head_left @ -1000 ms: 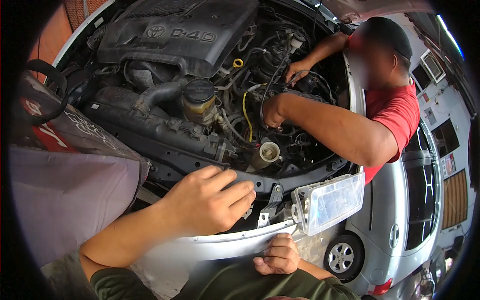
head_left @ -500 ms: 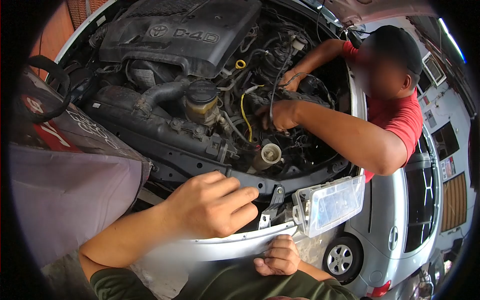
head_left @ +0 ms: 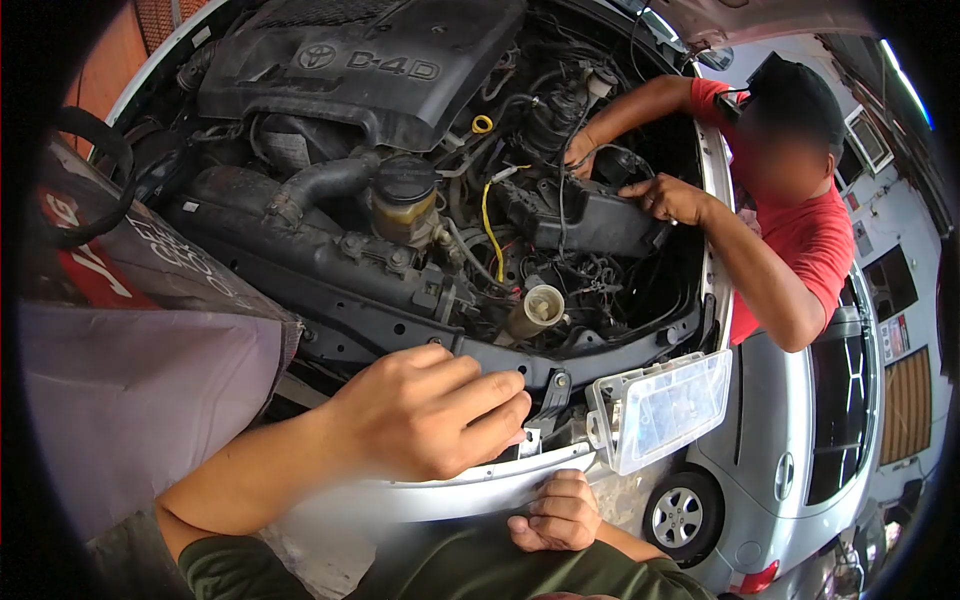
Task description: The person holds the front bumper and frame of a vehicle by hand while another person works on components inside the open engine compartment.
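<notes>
My left hand [head_left: 430,415] hangs over the front edge of the engine bay, its fingers curled; whatever lies inside them, if anything, is hidden. Lower down, my right hand [head_left: 558,510] is closed beside the silver front trim [head_left: 450,500], with its inside out of sight. A clear plastic organizer case [head_left: 675,410] leans at the front corner, right of both hands. Beyond my left hand are the black front crossmember [head_left: 500,362] and an open, pale round filler neck [head_left: 540,308]. A yellow wire [head_left: 490,235] runs up behind the neck.
Across the bay, a co-worker in a red shirt [head_left: 790,260] grips a black plastic housing [head_left: 590,220] among loose wires. The engine cover [head_left: 360,70] lies at the back. A box [head_left: 150,250] stands at left, a silver car [head_left: 780,450] at right.
The co-worker's nearer hand has drawn back to the right, and the black housing now shows raised above the wiring. My left fingers have shifted slightly; my right hand has not moved.
</notes>
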Available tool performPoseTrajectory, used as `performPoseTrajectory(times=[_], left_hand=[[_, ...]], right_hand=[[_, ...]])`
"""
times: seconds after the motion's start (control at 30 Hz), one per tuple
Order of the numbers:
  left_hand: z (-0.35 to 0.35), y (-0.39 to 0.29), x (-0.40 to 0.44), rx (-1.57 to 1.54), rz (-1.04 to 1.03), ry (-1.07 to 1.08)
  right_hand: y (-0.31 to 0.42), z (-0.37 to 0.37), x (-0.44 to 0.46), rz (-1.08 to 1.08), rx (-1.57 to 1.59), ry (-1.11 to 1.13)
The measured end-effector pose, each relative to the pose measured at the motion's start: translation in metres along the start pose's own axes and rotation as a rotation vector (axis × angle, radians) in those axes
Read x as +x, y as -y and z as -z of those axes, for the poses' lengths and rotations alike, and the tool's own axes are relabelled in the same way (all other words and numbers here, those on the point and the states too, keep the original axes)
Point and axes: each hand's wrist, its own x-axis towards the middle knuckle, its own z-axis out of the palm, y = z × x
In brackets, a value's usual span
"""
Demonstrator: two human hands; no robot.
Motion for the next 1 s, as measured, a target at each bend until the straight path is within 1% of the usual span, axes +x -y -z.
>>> performPoseTrajectory(times=[0.2, 0.4, 0.5, 0.7, 0.9, 1.0], left_hand=[[0.0033, -0.0007, 0.0005, -0.022, -0.009, 0.034], [0.0018, -0.0008, 0.0016, -0.045, -0.024, -0.018], [0.0070, -0.0027, 0.0017, -0.005, -0.028, 0.031], [0.0042, -0.0033, 0.0017, -0.014, -0.079, -0.074], [0.0051, -0.0041, 0.0017, -0.016, -0.106, -0.092], [0.0015, -0.0050, -0.0002, -0.089, -0.129, -0.128]], right_hand=[[-0.0009, 0.0004, 0.0002, 0.011, 0.002, 0.002], [0.0000, 0.0010, 0.0008, 0.002, 0.010, 0.005], [0.0005, 0.0012, 0.0024, -0.002, 0.005, 0.008], [-0.0006, 0.0028, 0.0045, 0.002, 0.008, 0.031], [-0.0016, 0.0030, 0.0033, 0.013, 0.017, 0.030], [-0.0019, 0.0024, -0.0015, 0.006, 0.024, 0.021]])
